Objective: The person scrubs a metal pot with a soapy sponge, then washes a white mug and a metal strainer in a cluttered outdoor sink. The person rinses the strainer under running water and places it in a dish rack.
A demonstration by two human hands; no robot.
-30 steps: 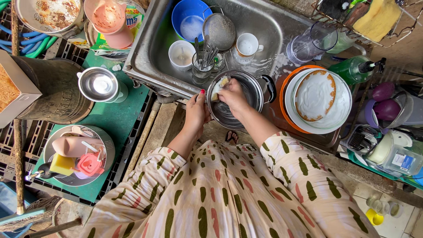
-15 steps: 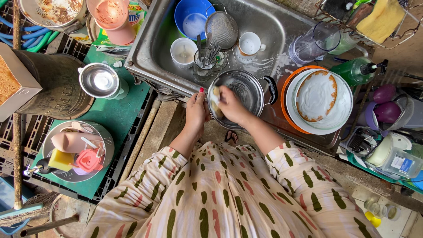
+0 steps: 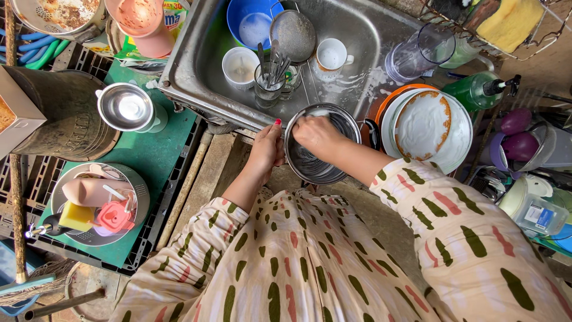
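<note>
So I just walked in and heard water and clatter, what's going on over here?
A person is washing up at a steel sink. The left hand grips the rim of a steel pot held at the sink's edge, while the right hand reaches inside it, scrubbing. Cups, a blue bowl and a strainer sit in the sink; soapy plates are stacked to the right.

head view, probably straight down

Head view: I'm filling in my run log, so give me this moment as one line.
left hand: grips rim of round steel pot | right hand: inside pot, contents hidden | place: edge of steel sink
</note>
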